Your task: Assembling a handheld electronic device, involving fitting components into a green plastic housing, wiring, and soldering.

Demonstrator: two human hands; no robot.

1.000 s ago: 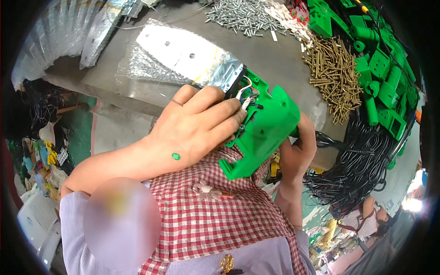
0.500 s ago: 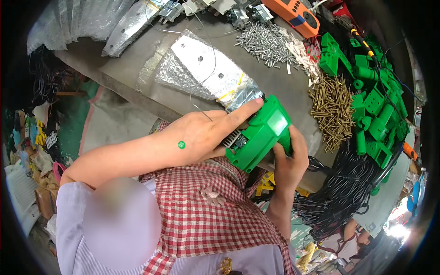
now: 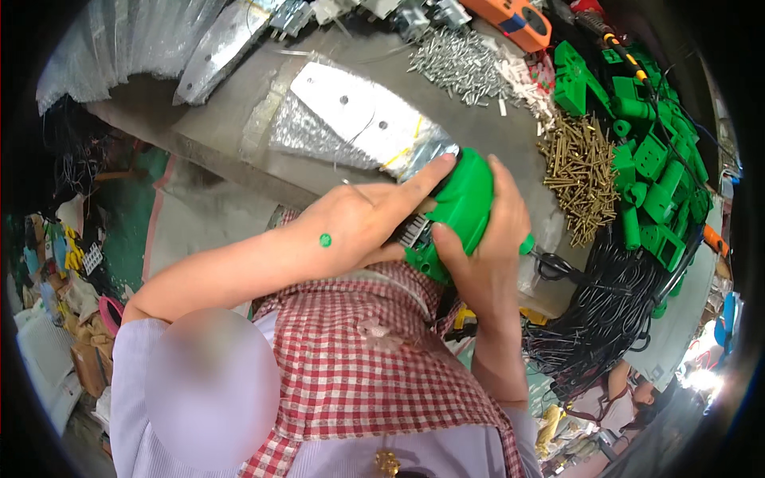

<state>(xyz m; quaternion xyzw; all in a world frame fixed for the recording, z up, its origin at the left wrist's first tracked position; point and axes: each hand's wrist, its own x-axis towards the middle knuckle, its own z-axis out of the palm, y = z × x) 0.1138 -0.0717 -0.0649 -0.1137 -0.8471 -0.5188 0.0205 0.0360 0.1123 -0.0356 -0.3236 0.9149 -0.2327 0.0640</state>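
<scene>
A green plastic housing (image 3: 472,191) is gripped between my two hands above the bench's near edge. Fingers of my left hand (image 3: 351,223) close on its left side, the index finger stretched along its top left corner. My right hand (image 3: 498,247) wraps its right side, thumb on the near face. Metal ribbed parts (image 3: 414,233) show in the housing's open side by my left fingers. From its far left end a flat silver plate (image 3: 366,111) with holes, yellow tape and bubble wrap reaches out over the bench. A green stub (image 3: 527,244) with a black cord sticks out beyond my right hand.
Silver screws (image 3: 458,68), white small pieces (image 3: 522,92) and brass screws (image 3: 580,175) lie in heaps. Green plastic parts (image 3: 657,175) pile up at right, above bundled black cords (image 3: 602,319). An orange device (image 3: 518,24) and wrapped plates (image 3: 219,52) sit far back.
The green housing has turned in my hands, showing a more rounded face. My right hand has shifted up around it, its thumb now on the near side. The corded stub has come into sight.
</scene>
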